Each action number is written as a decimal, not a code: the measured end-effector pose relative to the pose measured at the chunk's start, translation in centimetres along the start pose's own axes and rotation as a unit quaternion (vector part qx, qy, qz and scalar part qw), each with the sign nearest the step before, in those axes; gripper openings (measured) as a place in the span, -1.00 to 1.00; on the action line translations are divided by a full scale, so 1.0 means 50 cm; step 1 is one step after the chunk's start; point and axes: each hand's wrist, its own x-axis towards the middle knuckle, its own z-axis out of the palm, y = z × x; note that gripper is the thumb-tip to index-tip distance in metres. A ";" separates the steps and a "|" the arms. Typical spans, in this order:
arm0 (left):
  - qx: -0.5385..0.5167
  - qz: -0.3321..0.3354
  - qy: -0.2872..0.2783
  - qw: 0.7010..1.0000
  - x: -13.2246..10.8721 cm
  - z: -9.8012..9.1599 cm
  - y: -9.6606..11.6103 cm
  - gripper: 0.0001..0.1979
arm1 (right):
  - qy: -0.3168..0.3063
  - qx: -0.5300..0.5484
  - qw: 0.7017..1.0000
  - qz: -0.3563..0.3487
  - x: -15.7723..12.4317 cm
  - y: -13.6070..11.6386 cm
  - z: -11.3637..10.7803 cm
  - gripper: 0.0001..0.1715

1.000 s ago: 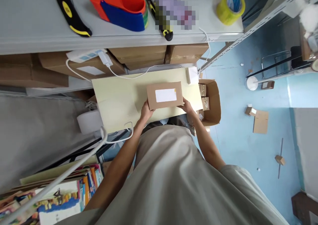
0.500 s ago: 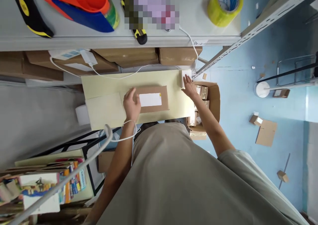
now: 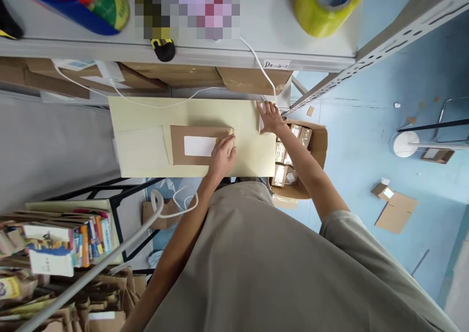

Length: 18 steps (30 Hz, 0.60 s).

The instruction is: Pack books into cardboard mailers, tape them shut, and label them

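A flat brown cardboard box (image 3: 178, 146) with a white label (image 3: 200, 145) lies on the pale yellow tabletop (image 3: 252, 151). My left hand (image 3: 222, 155) is closed over its right end, fingers bent together at the edge and the thumb beside them. The hand hides part of that end; a small tan strip shows just beyond the fingertips. At the table's right end, my right hand (image 3: 270, 118) spreads its fingers over a small white block-like thing (image 3: 261, 121), mostly covered by the hand. Whether it is a box or a stack I cannot tell.
A pale sheet (image 3: 141, 146) lies on the table's left part. Right of the table stands an open carton (image 3: 318, 151) of small taped boxes. Above is a grey shelf (image 3: 264, 24) with yellow tape (image 3: 326, 9) and a cutter (image 3: 163, 49). A grey tube (image 3: 110, 254) crosses lower left.
My left hand has gone from the box's left end to its right end. The right hand stays at the white thing, its fingers now more spread. The view has shifted slightly.
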 end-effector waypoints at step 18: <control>-0.003 0.014 -0.033 0.999 0.021 0.031 0.033 -0.49 | -0.069 -0.098 0.993 -0.011 -0.112 -0.055 -0.060 -0.28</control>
